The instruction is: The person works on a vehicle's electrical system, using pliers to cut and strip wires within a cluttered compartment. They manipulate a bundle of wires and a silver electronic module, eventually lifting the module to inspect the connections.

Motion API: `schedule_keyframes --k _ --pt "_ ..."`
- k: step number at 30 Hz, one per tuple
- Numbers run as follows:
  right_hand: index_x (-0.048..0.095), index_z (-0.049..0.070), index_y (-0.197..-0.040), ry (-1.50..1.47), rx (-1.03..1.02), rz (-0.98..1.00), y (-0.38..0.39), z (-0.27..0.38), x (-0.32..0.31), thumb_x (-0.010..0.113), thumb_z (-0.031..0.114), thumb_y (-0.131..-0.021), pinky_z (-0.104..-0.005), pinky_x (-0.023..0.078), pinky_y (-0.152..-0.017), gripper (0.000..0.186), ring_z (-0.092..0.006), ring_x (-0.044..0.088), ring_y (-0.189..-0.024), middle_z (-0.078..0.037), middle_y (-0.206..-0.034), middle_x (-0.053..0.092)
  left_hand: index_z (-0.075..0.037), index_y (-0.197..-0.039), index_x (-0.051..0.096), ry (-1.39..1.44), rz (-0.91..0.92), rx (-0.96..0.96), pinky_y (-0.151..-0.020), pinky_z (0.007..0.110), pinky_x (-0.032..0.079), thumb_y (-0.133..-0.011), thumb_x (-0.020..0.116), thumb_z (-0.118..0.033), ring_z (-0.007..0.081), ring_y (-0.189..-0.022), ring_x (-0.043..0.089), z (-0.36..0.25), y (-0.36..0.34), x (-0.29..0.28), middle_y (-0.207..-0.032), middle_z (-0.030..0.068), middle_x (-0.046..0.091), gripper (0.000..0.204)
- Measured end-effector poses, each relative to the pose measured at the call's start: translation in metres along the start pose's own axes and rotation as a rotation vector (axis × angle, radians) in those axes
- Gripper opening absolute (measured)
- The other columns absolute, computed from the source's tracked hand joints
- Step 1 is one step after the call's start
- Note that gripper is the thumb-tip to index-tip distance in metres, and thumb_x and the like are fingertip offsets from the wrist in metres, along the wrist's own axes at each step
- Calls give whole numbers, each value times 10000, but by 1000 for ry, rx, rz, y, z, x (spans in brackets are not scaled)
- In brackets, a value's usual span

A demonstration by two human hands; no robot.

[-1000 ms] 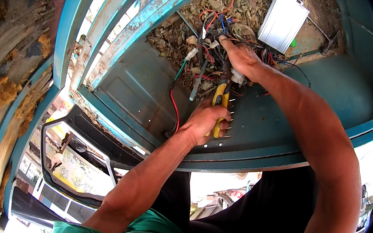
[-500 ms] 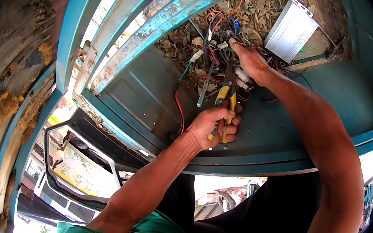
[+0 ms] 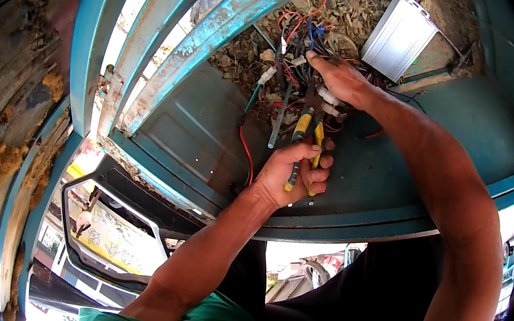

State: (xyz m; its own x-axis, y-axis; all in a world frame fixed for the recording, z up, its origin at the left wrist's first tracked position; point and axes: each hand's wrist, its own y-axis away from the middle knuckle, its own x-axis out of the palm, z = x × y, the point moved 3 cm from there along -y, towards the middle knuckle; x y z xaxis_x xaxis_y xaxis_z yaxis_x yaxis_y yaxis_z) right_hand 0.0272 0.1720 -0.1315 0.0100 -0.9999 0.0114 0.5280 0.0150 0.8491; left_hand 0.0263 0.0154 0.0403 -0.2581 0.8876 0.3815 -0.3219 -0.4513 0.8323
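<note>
My left hand (image 3: pixel 291 168) is closed around the yellow-and-dark handles of a pair of pliers (image 3: pixel 302 125), and the handles stand apart. The dark jaws point away from me into a tangle of wires, just below my right hand (image 3: pixel 339 80). That hand is closed over the wires (image 3: pixel 299 74), thumb on top; its other fingers are mostly hidden beneath it. White plug connectors (image 3: pixel 328 96) lie between the right hand and the pliers. Another pale connector (image 3: pixel 267 75) joins a green wire, which continues into a red wire (image 3: pixel 247 149) on the left.
A silver finned metal box (image 3: pixel 399 39) sits beyond my right hand. Dry leaves (image 3: pixel 342 9) and dirt surround the wires. A thin rod (image 3: pixel 280 117) lies left of the pliers. A teal metal panel (image 3: pixel 401 153) spreads underneath, with a rusty teal frame (image 3: pixel 221 39) at the left.
The pliers' handles have spread slightly apart in my left hand. My right hand appears a little farther left, as the whole view has shifted slightly.
</note>
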Motion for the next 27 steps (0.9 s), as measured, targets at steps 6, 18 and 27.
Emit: schedule_keyframes --k 6,18,27 --pt "681 9 -1063 36 142 577 31 35 -49 636 416 -959 -325 520 -709 422 -144 630 -758 -57 -898 685 -54 -1211 570 -483 -376 5 -686 395 516 -906 605 -164 201 -765 595 -11 7 2 -967 77 617 327" --pt "665 -70 -1075 590 -179 509 32 48 -33 820 308 -749 -376 534 -748 523 -255 698 -804 -136 -886 733 -31 -1338 490 -866 -469 -163 -895 441 558 -866 615 -129 228 -1024 671 -29 32 9 -1128 104 651 498" --pt "699 -51 -943 572 0 477 32 49 -49 842 346 -698 -405 527 -754 488 -273 689 -845 -164 -922 726 -25 -1317 525 -805 -396 -159 -915 422 541 -873 622 -108 217 -1014 683 -27 44 19 -1072 80 681 462"
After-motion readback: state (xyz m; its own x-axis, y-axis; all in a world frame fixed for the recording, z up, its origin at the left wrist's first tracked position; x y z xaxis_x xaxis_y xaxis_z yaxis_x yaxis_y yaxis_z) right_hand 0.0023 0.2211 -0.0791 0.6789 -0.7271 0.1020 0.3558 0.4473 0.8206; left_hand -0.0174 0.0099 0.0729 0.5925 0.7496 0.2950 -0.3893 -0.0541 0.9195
